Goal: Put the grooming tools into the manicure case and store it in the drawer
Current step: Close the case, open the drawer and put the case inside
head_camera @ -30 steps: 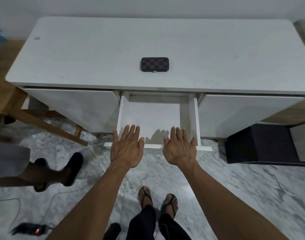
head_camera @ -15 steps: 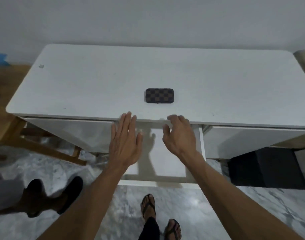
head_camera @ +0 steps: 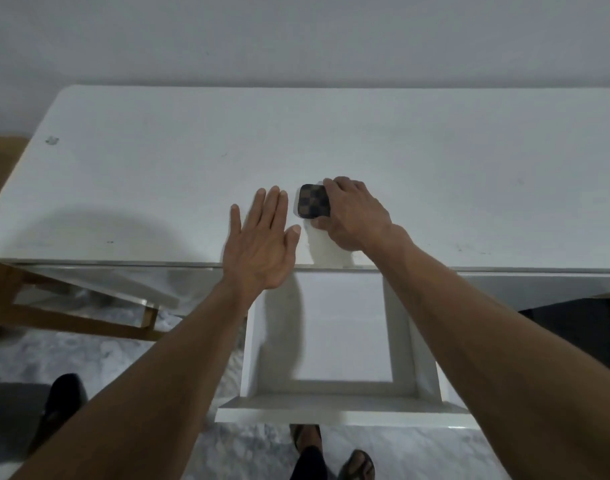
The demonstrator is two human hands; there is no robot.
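The manicure case, small and dark with a brown checkered cover, lies closed on the white tabletop near its front edge. My right hand grips its right half, fingers curled over the far edge and thumb at the near edge. Just left of the case, my left hand hovers flat with straight fingers, holding nothing. Below both hands the white drawer stands pulled out, its inside bare. No loose grooming tools show.
A wooden frame stands under the table at left. A dark box sits on the floor at right. Another person's dark shoe is at lower left, and my sandalled feet stand on the marble floor.
Both hands rose from the drawer front to the tabletop. My right hand reached the case and took hold of it; my left hand stopped beside it. The view moved closer.
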